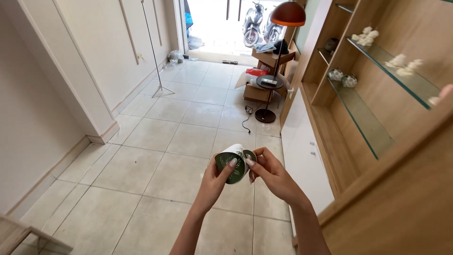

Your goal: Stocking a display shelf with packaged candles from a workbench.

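Both hands hold a small round green-and-white ceramic jar (233, 158) out in front of me, above the tiled floor. My left hand (214, 182) grips its left side, thumb pressed on the dark green patterned face. My right hand (272, 174) holds the right edge with its fingertips, where a thin green lid-like part sticks out. The jar lies tilted on its side, its white rim pointing up and away.
Wooden shelving with glass shelves (363, 113) runs along the right, holding small ceramic pots (342, 78) and white ornaments (365, 35). A floor lamp with an orange shade (288, 13) and cardboard boxes (264, 75) stand ahead. A thin tripod stand (158, 56) leans by the left wall. Scooters are parked outside the doorway.
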